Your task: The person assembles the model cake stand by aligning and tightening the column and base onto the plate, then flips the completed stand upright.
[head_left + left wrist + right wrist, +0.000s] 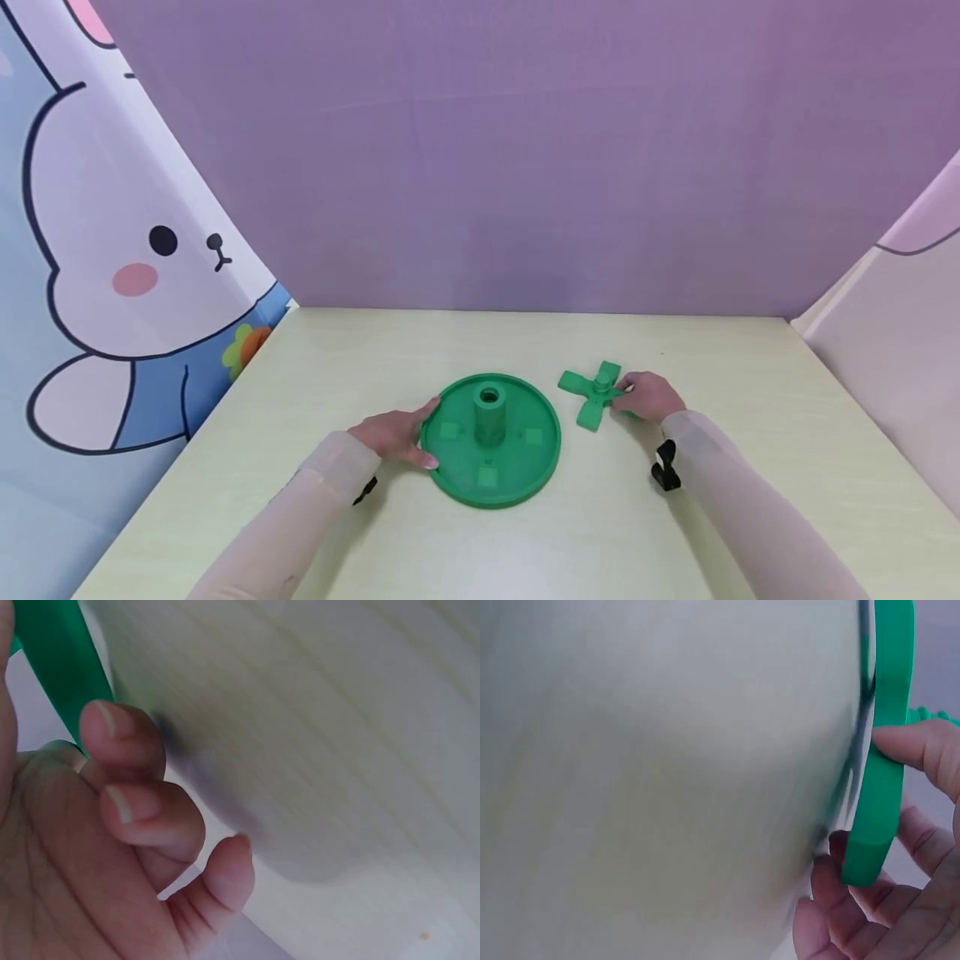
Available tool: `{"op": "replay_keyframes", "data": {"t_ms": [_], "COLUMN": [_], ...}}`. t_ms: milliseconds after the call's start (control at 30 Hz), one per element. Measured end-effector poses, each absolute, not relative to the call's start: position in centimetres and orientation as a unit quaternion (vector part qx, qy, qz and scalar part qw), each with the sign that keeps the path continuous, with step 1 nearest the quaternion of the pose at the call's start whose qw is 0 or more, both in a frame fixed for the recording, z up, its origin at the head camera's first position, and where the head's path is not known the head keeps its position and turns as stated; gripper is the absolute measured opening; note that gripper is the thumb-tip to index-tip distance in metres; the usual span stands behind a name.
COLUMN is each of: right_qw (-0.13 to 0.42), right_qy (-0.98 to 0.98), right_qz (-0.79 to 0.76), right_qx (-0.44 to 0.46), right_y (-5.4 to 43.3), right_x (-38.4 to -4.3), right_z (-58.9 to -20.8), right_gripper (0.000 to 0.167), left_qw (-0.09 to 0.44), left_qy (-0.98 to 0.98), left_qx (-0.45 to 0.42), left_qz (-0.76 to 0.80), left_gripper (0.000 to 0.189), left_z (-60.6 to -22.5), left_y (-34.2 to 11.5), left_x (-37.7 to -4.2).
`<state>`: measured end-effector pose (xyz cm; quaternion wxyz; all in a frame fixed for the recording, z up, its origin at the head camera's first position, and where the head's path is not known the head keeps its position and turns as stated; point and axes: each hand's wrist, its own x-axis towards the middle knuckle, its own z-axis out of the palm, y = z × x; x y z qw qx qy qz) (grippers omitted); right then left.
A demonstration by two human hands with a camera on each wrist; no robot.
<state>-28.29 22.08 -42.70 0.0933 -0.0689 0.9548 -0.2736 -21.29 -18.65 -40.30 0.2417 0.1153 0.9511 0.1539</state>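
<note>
A round green plastic base with a raised rim lies on the table, a hollow post standing at its centre. My left hand grips its left edge, thumb and index finger spread along the rim. In the left wrist view, the other fingers curl beside a strip of the green base. To the right, a green four-armed cross piece has a round knob at its middle. My right hand pinches one arm of it. The right wrist view has the thumb on the cross piece's arm, with fingers beneath.
The pale wooden table ends at a purple backdrop. A cartoon-printed cloth hangs on the left, and another pale cloth on the right.
</note>
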Motion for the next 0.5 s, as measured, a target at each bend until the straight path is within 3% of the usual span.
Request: {"op": "replay_keyframes", "data": {"t_ms": [200, 500], "right_qw": [0.085, 0.153], "right_qy": [0.942, 0.862], "right_qz": [-0.317, -0.483], "right_qx": [-0.067, 0.004], "right_y": [22.6, 23.1], "right_x": [-27.8, -26.4], "right_z": [-42.7, -42.5], "right_gripper": [0.034, 0.057], "left_qw": [0.241, 0.236], "left_qy": [0.95, 0.953], "left_qx": [0.121, 0.114], "left_qz": [0.158, 0.153], "left_gripper": [0.106, 0.104], "left_z": [-40.1, -40.0], "left_y": [-18.6, -18.7], "left_x": [-21.2, -20.9]}}
